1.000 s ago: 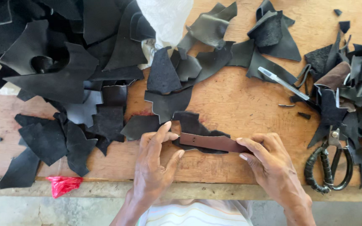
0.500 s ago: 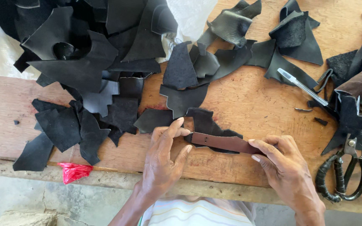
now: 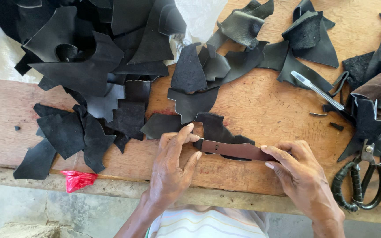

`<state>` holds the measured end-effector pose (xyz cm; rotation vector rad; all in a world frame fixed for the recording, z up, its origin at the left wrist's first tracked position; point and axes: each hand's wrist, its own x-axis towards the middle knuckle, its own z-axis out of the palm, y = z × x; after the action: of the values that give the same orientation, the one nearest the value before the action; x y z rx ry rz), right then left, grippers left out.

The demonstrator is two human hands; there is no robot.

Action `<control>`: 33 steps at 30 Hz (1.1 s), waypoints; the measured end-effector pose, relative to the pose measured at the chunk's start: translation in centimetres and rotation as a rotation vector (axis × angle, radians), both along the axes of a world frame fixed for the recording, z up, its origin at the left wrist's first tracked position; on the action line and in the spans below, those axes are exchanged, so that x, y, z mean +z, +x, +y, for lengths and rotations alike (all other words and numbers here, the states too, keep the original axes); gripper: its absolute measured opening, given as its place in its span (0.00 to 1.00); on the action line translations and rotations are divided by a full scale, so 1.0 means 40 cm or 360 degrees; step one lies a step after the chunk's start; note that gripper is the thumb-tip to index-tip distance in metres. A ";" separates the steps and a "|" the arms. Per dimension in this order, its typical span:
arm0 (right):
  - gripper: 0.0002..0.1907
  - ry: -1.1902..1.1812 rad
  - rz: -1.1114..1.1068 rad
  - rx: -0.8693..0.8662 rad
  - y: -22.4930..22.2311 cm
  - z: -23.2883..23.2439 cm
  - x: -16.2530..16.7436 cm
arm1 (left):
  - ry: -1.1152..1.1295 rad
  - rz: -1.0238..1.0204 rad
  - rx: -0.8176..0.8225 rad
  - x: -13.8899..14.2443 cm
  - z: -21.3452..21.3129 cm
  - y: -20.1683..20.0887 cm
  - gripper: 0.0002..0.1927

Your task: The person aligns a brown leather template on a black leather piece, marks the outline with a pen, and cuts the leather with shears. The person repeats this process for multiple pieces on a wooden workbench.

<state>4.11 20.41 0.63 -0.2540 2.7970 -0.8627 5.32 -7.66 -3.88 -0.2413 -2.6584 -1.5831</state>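
Your left hand (image 3: 170, 165) pinches one end of a brown leather strip (image 3: 232, 150), with your fingers (image 3: 186, 132) closed on it. Your right hand (image 3: 303, 176) presses its fingers on the other end, holding it too. The strip lies flat near the front edge of the wooden tabletop (image 3: 261, 105), on top of a black leather scrap (image 3: 219, 130). A big pile of black leather pieces (image 3: 93, 57) sits up to your left. A pen (image 3: 316, 89) lies up to your right. Black scissors (image 3: 360, 183) rest just beside your right hand. A red scrap (image 3: 78, 180) hangs at the table edge on the left.
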 end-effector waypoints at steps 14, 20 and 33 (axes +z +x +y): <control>0.21 0.0018 0.0086 0.0051 0.001 0.005 0.000 | -0.0428 0.0275 -0.0412 -0.008 0.141 0.127 0.26; 0.21 0.0000 0.0077 0.0037 0.001 0.007 -0.001 | -0.0555 0.0239 -0.0456 -0.008 0.145 0.132 0.26; 0.21 0.0018 0.0109 0.0063 -0.008 0.004 -0.003 | -0.0583 0.0215 -0.0503 -0.010 0.142 0.136 0.26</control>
<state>3.79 20.56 0.53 -0.3421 2.8487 -0.8446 10.75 -1.99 -4.28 -0.7845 -2.8878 -1.0702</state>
